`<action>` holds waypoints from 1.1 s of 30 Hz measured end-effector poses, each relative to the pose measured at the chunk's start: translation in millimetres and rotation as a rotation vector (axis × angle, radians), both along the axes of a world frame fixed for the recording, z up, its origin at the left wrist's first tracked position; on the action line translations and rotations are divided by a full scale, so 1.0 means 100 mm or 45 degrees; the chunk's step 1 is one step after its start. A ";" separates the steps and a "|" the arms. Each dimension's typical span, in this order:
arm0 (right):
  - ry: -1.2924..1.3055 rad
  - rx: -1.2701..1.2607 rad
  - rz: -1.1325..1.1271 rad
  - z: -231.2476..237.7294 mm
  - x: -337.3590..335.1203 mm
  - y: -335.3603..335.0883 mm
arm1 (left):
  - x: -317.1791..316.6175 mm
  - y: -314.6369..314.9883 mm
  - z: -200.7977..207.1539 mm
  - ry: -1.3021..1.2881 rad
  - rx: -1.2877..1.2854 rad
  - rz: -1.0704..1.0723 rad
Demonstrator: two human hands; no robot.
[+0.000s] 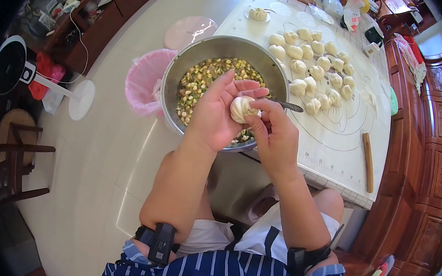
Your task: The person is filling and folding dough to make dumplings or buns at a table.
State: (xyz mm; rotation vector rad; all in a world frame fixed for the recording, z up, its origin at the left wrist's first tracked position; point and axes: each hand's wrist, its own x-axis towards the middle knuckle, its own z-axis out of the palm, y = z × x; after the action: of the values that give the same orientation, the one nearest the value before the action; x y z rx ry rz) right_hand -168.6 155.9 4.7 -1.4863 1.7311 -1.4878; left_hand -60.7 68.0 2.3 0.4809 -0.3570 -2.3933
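A small pleated white dough bun (242,109) rests in my left hand (217,113), cupped against the palm and fingers. The fingertips of my right hand (274,135) pinch the bun's edge. Both hands are over a large steel bowl (280,74), partly filled with a chopped filling (197,84) of yellow corn and green bits. Behind my right hand, a dark utensil handle (291,106) sticks out over the bowl's right rim; its other end is hidden.
On the white mat (332,155) to the right sit several shaped buns (316,72) and a wooden rolling pin (367,163). A single bun (258,14) stands apart at the far left. A pink-lined bin (143,81) is left of the bowl, near a round pink stool (189,31).
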 end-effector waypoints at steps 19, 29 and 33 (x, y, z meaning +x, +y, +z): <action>0.626 -0.024 0.391 0.22 -0.23 0.00 | 0.16 -0.10 -0.01 -0.169 -0.093 -0.371; -0.608 0.339 0.188 0.33 -0.25 -0.05 | 0.17 -0.06 0.23 -0.331 -0.388 -0.244; -1.224 0.487 0.103 0.25 0.01 -0.17 | -0.21 0.14 -0.06 -0.394 -0.835 0.594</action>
State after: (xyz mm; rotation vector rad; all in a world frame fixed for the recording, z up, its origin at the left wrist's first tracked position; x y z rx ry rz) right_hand -167.3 138.5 29.4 -0.4768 1.2176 -1.3716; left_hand -82.0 81.6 -3.8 0.5458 -1.0035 -1.6267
